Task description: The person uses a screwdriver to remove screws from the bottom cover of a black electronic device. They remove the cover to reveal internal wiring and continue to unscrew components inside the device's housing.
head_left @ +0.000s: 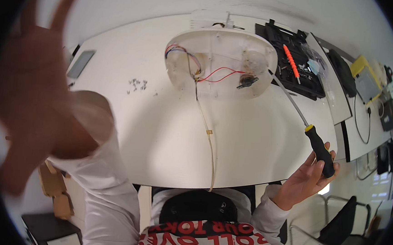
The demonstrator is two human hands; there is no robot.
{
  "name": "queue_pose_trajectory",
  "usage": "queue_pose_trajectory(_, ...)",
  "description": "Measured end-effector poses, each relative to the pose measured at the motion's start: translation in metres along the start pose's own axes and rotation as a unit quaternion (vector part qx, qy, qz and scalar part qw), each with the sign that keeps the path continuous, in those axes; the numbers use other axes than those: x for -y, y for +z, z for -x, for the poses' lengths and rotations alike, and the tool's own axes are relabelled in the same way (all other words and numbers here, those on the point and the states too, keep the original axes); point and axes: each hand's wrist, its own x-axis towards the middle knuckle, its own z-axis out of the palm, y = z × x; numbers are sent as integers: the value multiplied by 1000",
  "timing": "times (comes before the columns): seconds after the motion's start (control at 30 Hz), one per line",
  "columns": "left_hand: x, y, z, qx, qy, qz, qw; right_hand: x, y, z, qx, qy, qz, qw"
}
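Note:
My left hand [43, 98] is raised close to the camera at the left, blurred, with its fingers spread and nothing in it. In my right hand [304, 182] is a screwdriver [319, 151] with a black and yellow handle; its long shaft points up and to the left. The tip appears next to the right edge of a white oval plastic housing [224, 45], though I cannot tell if they touch. Inside the housing lie red, blue and dark wires [220, 74] and a small dark part [247, 82]. A pale cable [208, 123] runs from it toward the table's near edge.
Several small screws [137, 85] lie on the white table [159, 138], left of the housing. A grey phone-like slab [81, 64] is at the far left. A black tool case [315, 87] with an orange-handled tool [292, 61] sits at the right. A black chair [339, 228] stands at lower right.

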Motion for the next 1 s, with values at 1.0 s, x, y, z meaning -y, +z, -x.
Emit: queue_pose_trajectory(1.0, 154, 144, 75, 217, -56, -509, 831, -30, -20, -5, 0, 23, -15, 1000)
